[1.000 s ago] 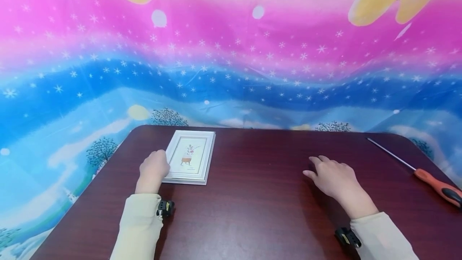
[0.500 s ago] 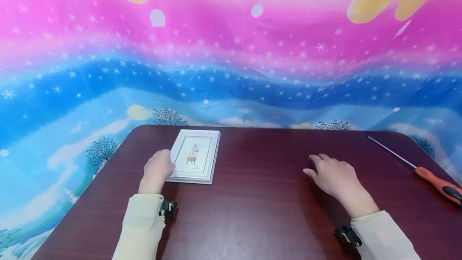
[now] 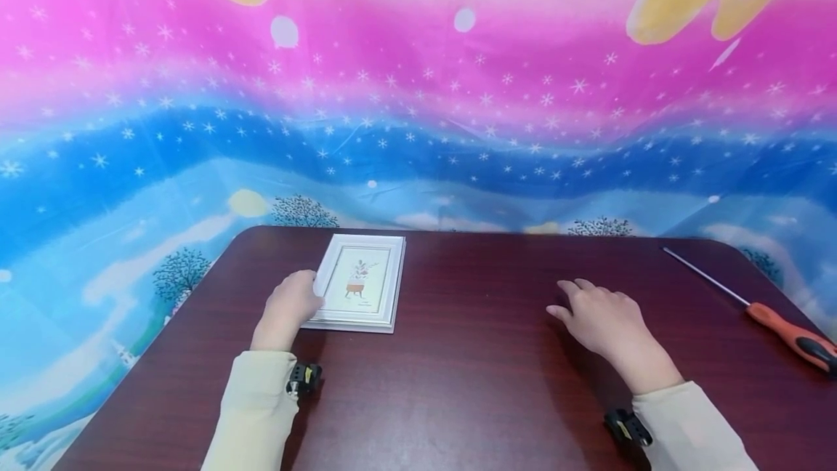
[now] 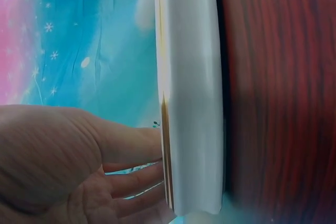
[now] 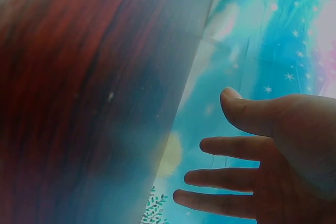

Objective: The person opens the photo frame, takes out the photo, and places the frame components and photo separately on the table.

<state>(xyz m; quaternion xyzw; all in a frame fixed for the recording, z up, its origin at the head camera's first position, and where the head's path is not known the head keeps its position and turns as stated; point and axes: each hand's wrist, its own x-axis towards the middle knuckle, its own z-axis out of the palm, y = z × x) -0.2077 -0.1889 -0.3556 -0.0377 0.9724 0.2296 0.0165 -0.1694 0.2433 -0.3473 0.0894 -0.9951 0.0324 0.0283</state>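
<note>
A white picture frame [image 3: 399, 267] lies face up on the left part of the table, showing a small drawing of a plant in an orange pot. My left hand [image 3: 288, 304] grips its left edge, the thumb over the face. Seen from the left wrist, the white side of the picture frame [image 4: 194, 87] stands close over the wood, and the fingers [image 4: 131, 182] run out of sight behind it. On the other side, my right hand [image 3: 604, 322] is held over the table with nothing in it. Its fingers [image 5: 220, 179] are spread and straight in the right wrist view.
A screwdriver [image 3: 785, 329] with an orange and black handle lies at the table's right edge, its shaft pointing to the back. The dark red wooden table [image 3: 458, 384] ends at a colourful backdrop cloth [image 3: 418, 93]. Both sleeves carry small black wrist devices [image 3: 304, 378].
The picture frame has shifted a little to the right along with my left hand. My right hand and the screwdriver have stayed in place.
</note>
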